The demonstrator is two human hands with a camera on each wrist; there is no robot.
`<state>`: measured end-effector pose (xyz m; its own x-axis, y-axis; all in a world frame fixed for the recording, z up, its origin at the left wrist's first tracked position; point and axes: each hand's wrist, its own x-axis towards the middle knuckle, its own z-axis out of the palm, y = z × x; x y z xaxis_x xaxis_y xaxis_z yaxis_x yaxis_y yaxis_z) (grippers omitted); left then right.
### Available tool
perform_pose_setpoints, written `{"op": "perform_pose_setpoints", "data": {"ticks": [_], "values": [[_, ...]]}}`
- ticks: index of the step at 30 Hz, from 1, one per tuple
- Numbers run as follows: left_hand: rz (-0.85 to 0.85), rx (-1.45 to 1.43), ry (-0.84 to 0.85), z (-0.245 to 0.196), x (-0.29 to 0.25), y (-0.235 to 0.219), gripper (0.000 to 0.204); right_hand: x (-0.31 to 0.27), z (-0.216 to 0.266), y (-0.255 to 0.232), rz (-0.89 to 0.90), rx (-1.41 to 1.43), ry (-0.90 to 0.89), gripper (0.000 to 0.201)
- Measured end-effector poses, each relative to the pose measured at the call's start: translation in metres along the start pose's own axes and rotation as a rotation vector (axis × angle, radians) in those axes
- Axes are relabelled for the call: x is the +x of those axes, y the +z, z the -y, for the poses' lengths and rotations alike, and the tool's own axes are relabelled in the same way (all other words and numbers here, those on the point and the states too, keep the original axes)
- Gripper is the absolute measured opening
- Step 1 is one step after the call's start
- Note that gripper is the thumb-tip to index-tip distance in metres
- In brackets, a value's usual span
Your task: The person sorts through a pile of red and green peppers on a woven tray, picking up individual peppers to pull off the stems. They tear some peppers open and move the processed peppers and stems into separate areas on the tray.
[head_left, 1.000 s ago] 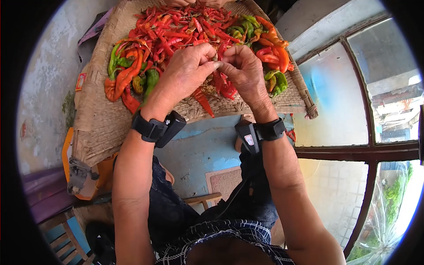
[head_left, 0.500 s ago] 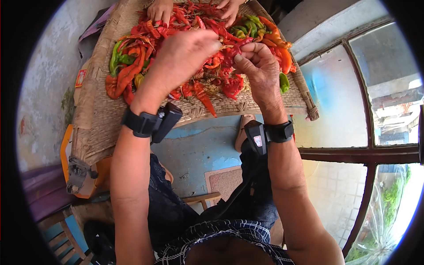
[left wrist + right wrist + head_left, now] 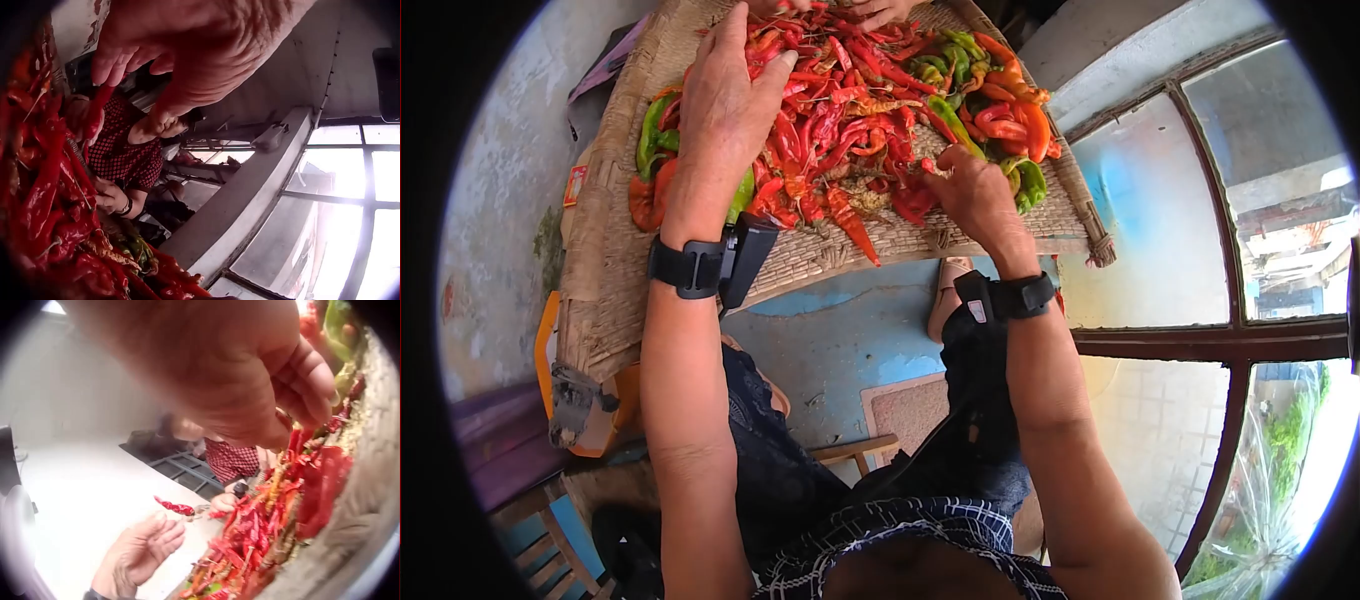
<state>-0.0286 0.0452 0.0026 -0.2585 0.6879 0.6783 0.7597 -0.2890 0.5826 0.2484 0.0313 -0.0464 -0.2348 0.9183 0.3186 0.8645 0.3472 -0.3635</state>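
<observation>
My left hand (image 3: 730,110) spreads over the left part of a heap of red chilli peppers (image 3: 830,120). Past its fingertips, a wrinkled red chilli pepper (image 3: 175,506) hangs in the air, apart from the hand in the right wrist view; the left wrist view shows this chilli (image 3: 99,112) below the fingers. At the heap's front right, my right hand (image 3: 978,195) reaches down with bent fingers, its fingertips right at a small red chilli piece (image 3: 927,165). Whether it pinches this piece I cannot tell. The heap lies on a woven mat (image 3: 640,290).
Across the mat, another person (image 3: 128,144) has both hands at the heap's far side. Green and orange peppers (image 3: 1005,110) lie at the right, with more green ones (image 3: 650,140) at the left. A window (image 3: 1160,210) stands to the right, a wall (image 3: 510,200) to the left.
Both hands were together over the heap, then parted, the right holding a dark red pepper. The left hand has swung left and forward; the right has dropped lower toward the mat's front.
</observation>
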Motion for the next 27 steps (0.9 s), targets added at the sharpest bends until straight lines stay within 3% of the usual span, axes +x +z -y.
{"op": "perform_pose_setpoints", "data": {"ticks": [3, 4, 7, 10, 13, 15, 17, 19, 20, 21, 23, 24, 26, 27], "values": [[0.079, -0.078, 0.144, -0.018, -0.009, 0.007, 0.035, 0.008, -0.003, 0.002, 0.046, -0.025, -0.049, 0.019], [0.295, -0.191, 0.036, -0.039, -0.013, -0.005, 0.033, 0.010, 0.001, -0.001, 0.064, 0.007, -0.011, 0.018], [0.535, -0.135, 0.134, -0.043, -0.022, 0.002, 0.036, 0.015, 0.007, 0.001, -0.024, 0.054, -0.009, 0.017], [0.472, -0.240, 0.273, -0.049, -0.036, 0.014, 0.034, 0.013, 0.035, -0.014, -0.171, 0.387, -0.111, 0.017], [0.438, -0.136, 0.402, -0.048, -0.043, 0.019, 0.032, 0.009, 0.045, -0.014, -0.125, 0.473, -0.259, 0.016], [0.488, -0.191, 0.416, -0.050, -0.036, 0.012, 0.029, 0.008, 0.049, -0.019, -0.088, 0.461, -0.306, 0.014], [0.742, -0.070, 0.172, -0.054, -0.027, 0.002, 0.027, 0.007, 0.048, -0.023, -0.033, 0.532, -0.230, 0.013], [0.665, -0.069, 0.140, -0.049, -0.018, 0.000, 0.025, 0.014, 0.033, -0.015, -0.138, 0.519, -0.178, 0.013], [0.490, -0.082, 0.054, -0.045, -0.012, -0.004, 0.028, 0.018, 0.028, -0.013, -0.230, 0.506, -0.120, 0.015], [0.315, -0.096, -0.033, -0.039, -0.006, -0.006, 0.030, 0.022, 0.019, -0.016, -0.181, 0.457, -0.026, 0.019], [-0.066, -0.025, 0.227, -0.020, 0.008, -0.007, 0.039, 0.032, -0.017, 0.004, -0.208, 0.031, -0.188, 0.017], [-0.053, 0.104, 0.140, -0.009, 0.010, -0.010, 0.048, 0.035, -0.022, 0.010, -0.212, 0.034, -0.195, 0.017], [-0.060, 0.149, 0.134, 0.000, 0.010, -0.010, 0.046, 0.039, -0.022, 0.016, 0.007, -0.171, -0.175, 0.014], [-0.064, 0.189, 0.129, 0.005, 0.010, -0.010, 0.044, 0.039, -0.022, 0.021, 0.007, -0.169, -0.181, 0.014]]}}
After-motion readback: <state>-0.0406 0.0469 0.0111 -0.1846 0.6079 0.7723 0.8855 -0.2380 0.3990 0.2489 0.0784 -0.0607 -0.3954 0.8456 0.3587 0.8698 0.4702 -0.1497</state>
